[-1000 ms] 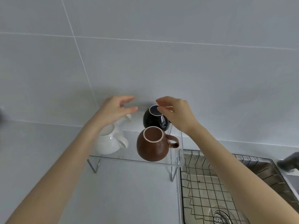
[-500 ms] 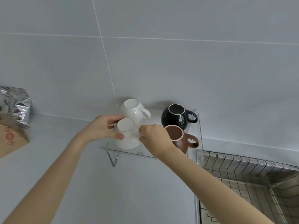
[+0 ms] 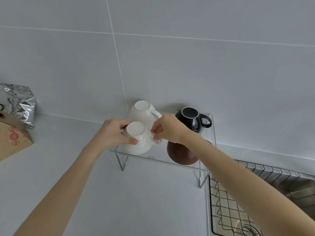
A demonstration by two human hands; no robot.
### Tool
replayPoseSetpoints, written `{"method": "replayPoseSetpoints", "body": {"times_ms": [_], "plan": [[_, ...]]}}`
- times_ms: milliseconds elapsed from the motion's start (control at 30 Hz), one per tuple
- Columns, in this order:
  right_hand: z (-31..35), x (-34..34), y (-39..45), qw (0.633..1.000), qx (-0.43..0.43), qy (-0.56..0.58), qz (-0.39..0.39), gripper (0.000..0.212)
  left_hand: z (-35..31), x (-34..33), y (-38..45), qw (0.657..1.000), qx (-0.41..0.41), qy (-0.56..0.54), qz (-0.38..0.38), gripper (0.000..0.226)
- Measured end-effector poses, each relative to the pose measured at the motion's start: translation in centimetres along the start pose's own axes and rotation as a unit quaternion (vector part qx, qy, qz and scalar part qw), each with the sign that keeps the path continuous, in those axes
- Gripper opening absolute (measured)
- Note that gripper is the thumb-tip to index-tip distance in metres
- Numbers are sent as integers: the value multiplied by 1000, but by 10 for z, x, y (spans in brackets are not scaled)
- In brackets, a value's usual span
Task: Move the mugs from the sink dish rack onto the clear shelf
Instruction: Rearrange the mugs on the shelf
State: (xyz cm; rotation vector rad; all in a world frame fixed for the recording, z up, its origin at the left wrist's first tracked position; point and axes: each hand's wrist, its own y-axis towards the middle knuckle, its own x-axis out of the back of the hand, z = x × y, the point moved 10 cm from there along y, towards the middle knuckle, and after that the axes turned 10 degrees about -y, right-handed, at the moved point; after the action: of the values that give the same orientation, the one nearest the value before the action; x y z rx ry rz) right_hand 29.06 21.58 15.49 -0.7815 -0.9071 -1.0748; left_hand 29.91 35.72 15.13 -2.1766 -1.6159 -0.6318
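Four mugs on the clear acrylic shelf (image 3: 179,163), both hands on the front white one.

The right forearm hides much of the round brown mug (image 3: 180,155). The left hand (image 3: 113,133) wraps its fingers around the upside-down front white ceramic mug (image 3: 138,139); the right hand (image 3: 167,127) pinches its handle. Two white mugs, one glossy black mug (image 3: 191,119), one brown.

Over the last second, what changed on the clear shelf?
Both hands left the back row: left hand came to grip the front white mug, right hand pinches its handle. Back white mug, black mug and brown mug stayed put on the clear shelf.
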Motion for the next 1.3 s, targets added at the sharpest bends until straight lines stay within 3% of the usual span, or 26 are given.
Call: {"method": "replayPoseSetpoints", "body": {"times_ms": [300, 500, 567, 667, 767, 900, 1000, 1233, 1300], "plan": [[-2, 1, -1, 1000, 6, -9, -16, 25, -4, 0, -4, 999, 5, -11, -33, 54], [4, 4, -2, 999, 13, -41, -22, 18, 0, 0, 5, 998, 50, -11, 23, 61], [-8, 27, 4, 997, -21, -14, -78, 17, 1, 10, 21, 997, 69, -36, 18, 73], [-40, 57, 20, 979, -93, 1, -180, 20, -5, 23, 56, 995, 53, -78, -18, 65], [-53, 46, 37, 980, -128, -37, -149, 22, -1, 13, 80, 991, 63, -119, 10, 66], [-46, 21, 50, 988, -107, -73, -86, 30, 15, -1, 93, 985, 68, -152, 42, 40], [-50, 18, 59, 986, -102, -83, -98, 22, 19, 0, 96, 987, 55, -151, 23, 50], [-53, 25, 68, 985, -85, -109, -102, 24, 13, 5, 91, 994, 36, -93, -36, 37], [-56, 26, 71, 985, -86, -111, -104, 23, 13, 5, 90, 996, 39, -69, -50, 52]]}}
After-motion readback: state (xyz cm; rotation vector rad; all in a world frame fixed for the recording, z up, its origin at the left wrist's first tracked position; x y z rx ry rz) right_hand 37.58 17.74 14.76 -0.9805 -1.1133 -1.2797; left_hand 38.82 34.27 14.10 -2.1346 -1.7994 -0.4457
